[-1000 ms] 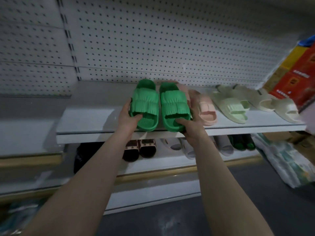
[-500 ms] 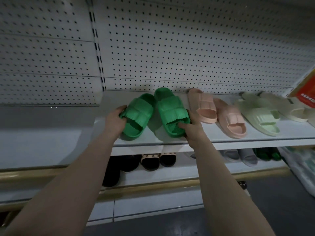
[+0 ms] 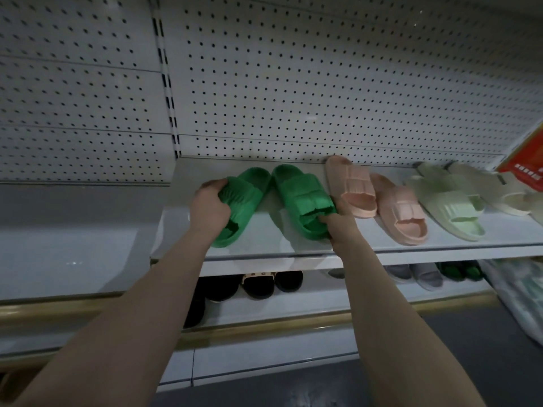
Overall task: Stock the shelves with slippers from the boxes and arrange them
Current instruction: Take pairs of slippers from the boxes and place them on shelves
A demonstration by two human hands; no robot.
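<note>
Against the pegboard back panel (image 3: pixel 323 83): white upper shelf (image 3: pixel 179 212), lower shelf (image 3: pixel 323 292) beneath it.

Upper shelf carries a row running rightward: pink pair (image 3: pixel 399 210), pale green pair (image 3: pixel 449 207), cream slippers (image 3: pixel 511 198). All lie heel to the wall and toe to the aisle, slanted alike. This looks like the display pattern to match. Red carton (image 3: pixel 526 163) closes off the far right end.

Lower shelf holds black slippers (image 3: pixel 258 284) and grey slippers (image 3: pixel 423 274), partly hidden by the upper shelf's lip.

Green pair sits on the upper shelf, at the left end of the row. Heels are close together at the back and toes are splayed apart.

Right green slipper (image 3: pixel 299 201) lies just beside the nearest pink one, and contact can't be ruled out. That neighbour limits any swing to the right. Bare shelf on the left leaves room.

Left green slipper (image 3: pixel 244 201): cannot tell whether it sits flat or is tipped up.

Left hand (image 3: pixel 210 207) has its fingers curled over the left slipper's outer side and strap, gripping. Right hand (image 3: pixel 340 221) pinches the right slipper's toe end at the strap opening.

With one hand per slipper, each can probably be turned separately into line.
</note>
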